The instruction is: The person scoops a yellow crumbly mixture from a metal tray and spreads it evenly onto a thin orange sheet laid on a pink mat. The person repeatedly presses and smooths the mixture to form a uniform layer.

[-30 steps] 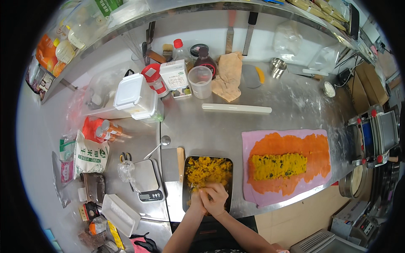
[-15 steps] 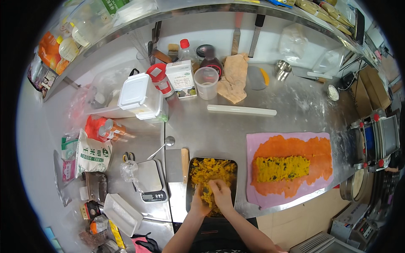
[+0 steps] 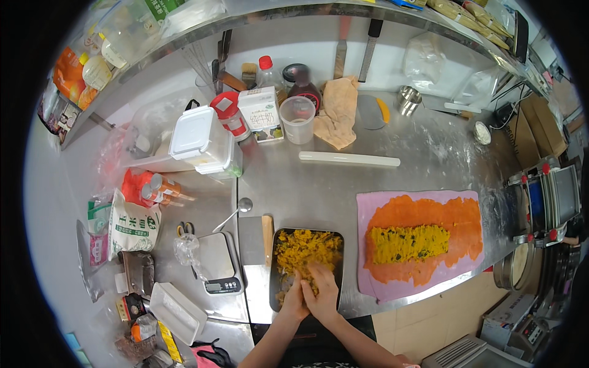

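your hands have drawn together since half a second ago, when a gap of crumbs showed between them; the view itself has shifted only slightly. beneath and just ahead of them lies the crumbled yellow mix, spread through a dark tray at the near edge of the counter. your left hand is turned almost edge-on, and your right hand has its fingers stretched forward, loosely curved, the heels of both seeming to touch. blur and angle hide the palms, so you cannot tell from here how far they close or whether any mix is caught between them. holding them low inside the rim probably lets loose bits fall back in. right of the tray, apart from it, lies a pink sheet bearing an orange layer and a dark-flecked yellow strip, likely set there to be within easy reach. left of the tray, a wooden handle lies just beside it, then a scale; a pale rod rests farther back.
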`<action>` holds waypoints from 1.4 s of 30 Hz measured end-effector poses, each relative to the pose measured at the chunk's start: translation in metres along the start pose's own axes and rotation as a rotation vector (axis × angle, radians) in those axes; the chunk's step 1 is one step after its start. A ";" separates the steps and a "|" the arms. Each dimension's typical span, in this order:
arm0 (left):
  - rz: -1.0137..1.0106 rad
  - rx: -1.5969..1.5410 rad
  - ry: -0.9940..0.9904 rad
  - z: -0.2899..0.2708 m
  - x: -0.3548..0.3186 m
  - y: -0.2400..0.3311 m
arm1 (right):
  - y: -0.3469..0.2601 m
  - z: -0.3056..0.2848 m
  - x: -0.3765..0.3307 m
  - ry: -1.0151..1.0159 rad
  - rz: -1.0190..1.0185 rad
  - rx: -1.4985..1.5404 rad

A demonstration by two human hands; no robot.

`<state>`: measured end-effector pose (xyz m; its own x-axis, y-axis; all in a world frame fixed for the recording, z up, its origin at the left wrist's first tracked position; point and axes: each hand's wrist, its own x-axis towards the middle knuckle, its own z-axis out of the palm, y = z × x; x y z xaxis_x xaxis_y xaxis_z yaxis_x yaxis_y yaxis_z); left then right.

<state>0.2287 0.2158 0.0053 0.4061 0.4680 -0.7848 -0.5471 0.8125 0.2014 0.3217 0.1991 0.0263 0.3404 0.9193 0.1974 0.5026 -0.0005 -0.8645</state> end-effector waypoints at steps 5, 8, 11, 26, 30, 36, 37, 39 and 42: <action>0.170 -0.044 0.069 -0.007 0.001 -0.015 | 0.002 0.002 0.000 -0.015 0.060 0.125; 0.225 -0.014 0.126 -0.009 0.003 -0.019 | 0.004 0.004 -0.002 -0.024 0.105 0.163; 0.229 -0.035 0.119 0.003 -0.001 -0.016 | 0.009 0.002 -0.001 -0.027 0.150 0.199; 0.026 -0.089 0.156 0.006 0.004 0.000 | 0.006 0.002 0.005 -0.025 -0.221 0.140; 0.020 0.014 0.208 -0.027 0.028 -0.006 | 0.009 0.011 0.007 0.082 -0.277 0.082; 0.017 0.019 0.167 0.025 -0.002 0.008 | 0.009 0.003 0.011 0.050 0.205 0.257; -0.006 -0.013 0.136 0.030 -0.006 0.013 | 0.010 -0.003 0.016 0.002 0.385 0.375; -0.003 -0.139 0.053 0.015 -0.004 0.012 | -0.001 -0.003 0.027 0.014 0.700 0.779; 0.004 -0.189 0.039 0.006 -0.004 0.010 | 0.010 0.002 0.017 -0.140 0.500 0.569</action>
<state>0.2263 0.2241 0.0136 0.3772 0.4544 -0.8070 -0.6777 0.7293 0.0939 0.3309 0.2153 0.0199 0.2965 0.9042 -0.3075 -0.1839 -0.2619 -0.9474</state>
